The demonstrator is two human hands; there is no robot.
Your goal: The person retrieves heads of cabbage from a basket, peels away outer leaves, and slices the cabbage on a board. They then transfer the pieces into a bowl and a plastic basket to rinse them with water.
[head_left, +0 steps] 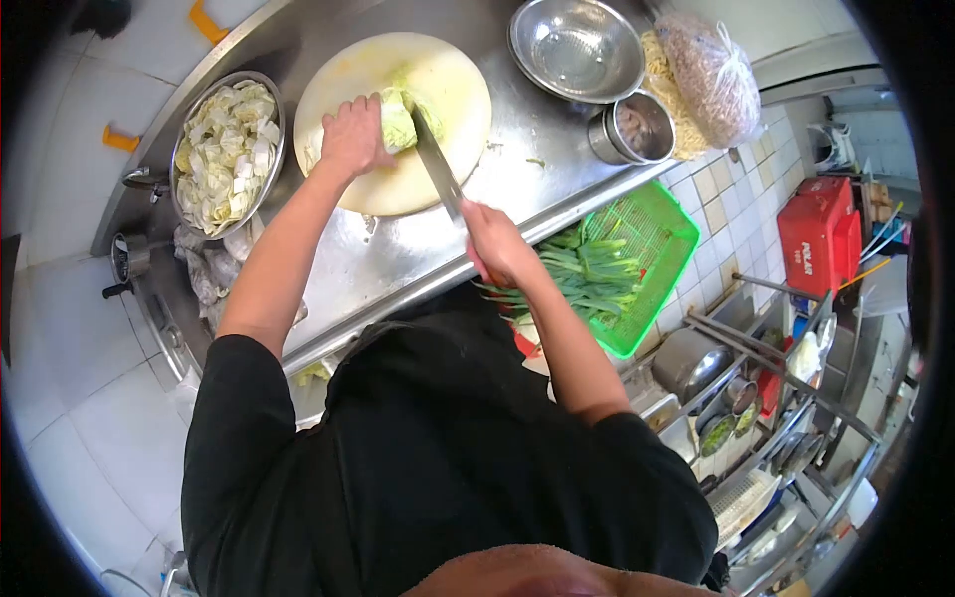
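Observation:
On a round white cutting board (453, 85) lies a piece of pale green cabbage (397, 124). My left hand (354, 137) presses on the left side of the cabbage, its fingers bent against it. A large knife (438, 164) is in my right hand (496, 246), which is closed around the handle near the counter's front edge. The blade points up and to the left, and its far end is at the right side of the cabbage. Left of the board, a metal bowl (280, 164) holds cut cabbage pieces (227, 154).
On the steel counter (537, 179) stand a metal bowl (577, 45), small metal pots (642, 127) and a filled plastic bag (708, 80). Below its edge is a green basket (657, 269) with leafy greens (587, 264). A red container (818, 234) and metal racks (786, 373) stand at the right.

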